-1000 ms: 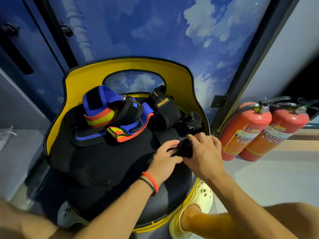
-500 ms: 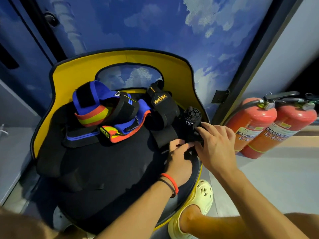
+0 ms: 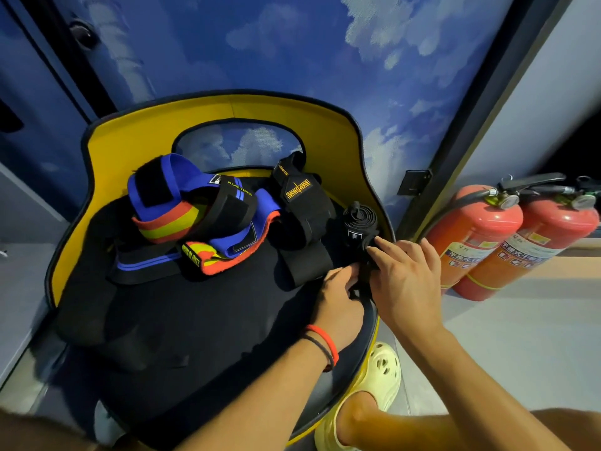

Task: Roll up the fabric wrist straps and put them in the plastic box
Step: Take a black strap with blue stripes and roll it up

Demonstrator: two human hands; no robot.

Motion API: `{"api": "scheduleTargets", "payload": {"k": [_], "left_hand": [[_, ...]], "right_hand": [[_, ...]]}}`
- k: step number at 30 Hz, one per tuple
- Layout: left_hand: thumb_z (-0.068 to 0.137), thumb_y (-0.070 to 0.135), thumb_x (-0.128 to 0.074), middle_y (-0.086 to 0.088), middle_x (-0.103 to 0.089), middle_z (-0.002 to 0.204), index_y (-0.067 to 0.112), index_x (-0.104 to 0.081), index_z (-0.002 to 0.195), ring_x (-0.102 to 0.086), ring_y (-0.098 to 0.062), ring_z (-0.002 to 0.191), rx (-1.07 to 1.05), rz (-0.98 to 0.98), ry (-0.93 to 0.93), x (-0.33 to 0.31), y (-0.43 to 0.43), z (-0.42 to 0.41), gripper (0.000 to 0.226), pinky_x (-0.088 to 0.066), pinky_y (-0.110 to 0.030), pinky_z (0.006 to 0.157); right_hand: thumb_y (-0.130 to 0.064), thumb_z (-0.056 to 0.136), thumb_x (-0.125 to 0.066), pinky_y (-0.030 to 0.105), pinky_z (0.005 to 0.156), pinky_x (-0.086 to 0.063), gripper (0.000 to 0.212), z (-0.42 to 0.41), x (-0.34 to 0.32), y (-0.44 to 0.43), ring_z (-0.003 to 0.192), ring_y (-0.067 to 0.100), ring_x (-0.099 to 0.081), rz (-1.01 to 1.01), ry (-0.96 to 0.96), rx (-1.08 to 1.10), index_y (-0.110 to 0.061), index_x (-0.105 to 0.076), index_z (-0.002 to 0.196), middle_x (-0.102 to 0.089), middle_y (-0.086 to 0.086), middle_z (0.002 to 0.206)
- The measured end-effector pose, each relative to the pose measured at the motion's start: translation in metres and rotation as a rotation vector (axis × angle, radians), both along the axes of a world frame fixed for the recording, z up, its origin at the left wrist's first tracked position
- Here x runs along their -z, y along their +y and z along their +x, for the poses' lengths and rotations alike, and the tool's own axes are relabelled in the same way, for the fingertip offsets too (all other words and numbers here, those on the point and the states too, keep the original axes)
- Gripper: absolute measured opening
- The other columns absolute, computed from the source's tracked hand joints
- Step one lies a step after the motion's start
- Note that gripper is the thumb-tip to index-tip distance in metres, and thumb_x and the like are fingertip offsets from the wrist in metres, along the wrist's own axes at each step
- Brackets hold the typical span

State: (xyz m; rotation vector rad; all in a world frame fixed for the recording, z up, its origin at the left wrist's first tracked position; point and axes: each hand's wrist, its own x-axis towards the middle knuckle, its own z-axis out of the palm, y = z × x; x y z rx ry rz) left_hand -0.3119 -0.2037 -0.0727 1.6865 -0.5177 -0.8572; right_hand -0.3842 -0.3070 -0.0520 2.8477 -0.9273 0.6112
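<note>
Both hands work a black wrist strap at the right edge of the black seat of a yellow chair. My left hand pinches its near end, and my right hand grips it from the right, fingers curled over the roll. Just behind them stands a rolled black strap. A black strap with orange lettering lies further left. Blue, red and yellow straps are piled at the seat's back left. No plastic box is in view.
The yellow chair back curves round the seat against a blue cloud-painted wall. Two red fire extinguishers stand on the floor at the right. My foot in a pale yellow clog is below the seat edge.
Both hands moved with the black strap toward the rolled strap at the seat's right edge. The camera shifted, so the pile sits lower and more central.
</note>
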Motion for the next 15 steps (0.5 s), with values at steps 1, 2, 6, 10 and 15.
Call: {"api": "scheduleTargets", "payload": {"k": [1, 2, 6, 10, 15], "left_hand": [[0.087, -0.019, -0.045, 0.005, -0.049, 0.144, 0.020, -0.049, 0.144, -0.051, -0.005, 0.129, 0.028, 0.013, -0.042, -0.001, 0.002, 0.001, 0.068, -0.043, -0.009, 0.097], [0.088, -0.015, -0.049, 0.006, -0.045, 0.146, 0.022, -0.048, 0.145, -0.050, -0.006, 0.131, 0.061, 0.033, -0.082, -0.002, 0.004, 0.002, 0.068, -0.043, -0.016, 0.103], [0.092, 0.000, -0.057, 0.006, -0.052, 0.140, 0.026, -0.043, 0.147, -0.053, -0.012, 0.128, 0.149, 0.091, -0.093, -0.012, 0.021, 0.009, 0.063, -0.045, -0.039, 0.111], [0.096, 0.005, -0.056, 0.002, -0.063, 0.128, 0.019, -0.040, 0.150, -0.061, -0.015, 0.115, 0.195, 0.152, -0.133, -0.037, 0.054, 0.034, 0.058, -0.048, -0.036, 0.107], [0.096, 0.013, -0.058, 0.012, -0.069, 0.120, 0.025, -0.046, 0.146, -0.061, 0.001, 0.086, 0.218, 0.231, -0.269, -0.084, 0.115, 0.088, 0.053, -0.045, -0.013, 0.067]], "right_hand": [[-0.025, 0.085, -0.074, 0.051, 0.114, -0.032, 0.034, 0.000, -0.003, 0.002, 0.119, 0.028, -0.058, 0.000, 0.008, 0.007, -0.022, -0.075, 0.119, -0.069, -0.001, 0.130], [-0.026, 0.083, -0.076, 0.052, 0.113, -0.032, 0.037, 0.000, -0.006, 0.005, 0.119, 0.028, -0.058, 0.003, 0.018, 0.010, -0.022, -0.074, 0.120, -0.068, 0.000, 0.131], [-0.029, 0.081, -0.079, 0.052, 0.112, -0.034, 0.048, -0.002, -0.017, 0.015, 0.121, 0.029, -0.060, 0.045, 0.015, 0.001, -0.018, -0.069, 0.127, -0.066, 0.004, 0.134], [-0.029, 0.083, -0.077, 0.048, 0.103, -0.048, 0.051, 0.005, -0.038, 0.030, 0.120, 0.027, -0.061, 0.126, 0.013, -0.114, -0.017, -0.066, 0.132, -0.065, 0.003, 0.134], [-0.029, 0.088, -0.071, 0.035, 0.101, -0.047, 0.046, 0.033, -0.061, 0.065, 0.121, 0.021, -0.060, 0.365, 0.037, -0.289, -0.019, -0.065, 0.133, -0.068, -0.002, 0.129]]}}
